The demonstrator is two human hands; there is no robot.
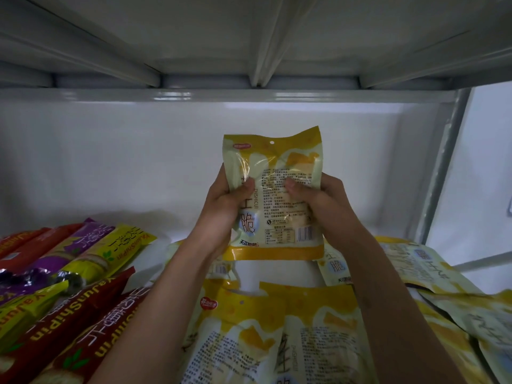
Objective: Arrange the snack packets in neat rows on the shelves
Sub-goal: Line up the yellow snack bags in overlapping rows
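"ZHISHICUI" printed vertically on held yellow packet (pixel 274 195), between the thumbs; big "脆" below left-hand fingers (pixel 243 189). "YaJunShiPin" on yellow-green stick pack (pixel 110 253), left of fingers. Fine print unreadable.

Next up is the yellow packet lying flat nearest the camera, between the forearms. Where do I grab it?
Pinch the yellow packet at its top sealed edge by the hang hole, coming from above and behind. It lies flat with other packets overlapping its sides, so only that edge offers a free lip.

Packets (pixel 291 342) crowd shelf front (rear bare).
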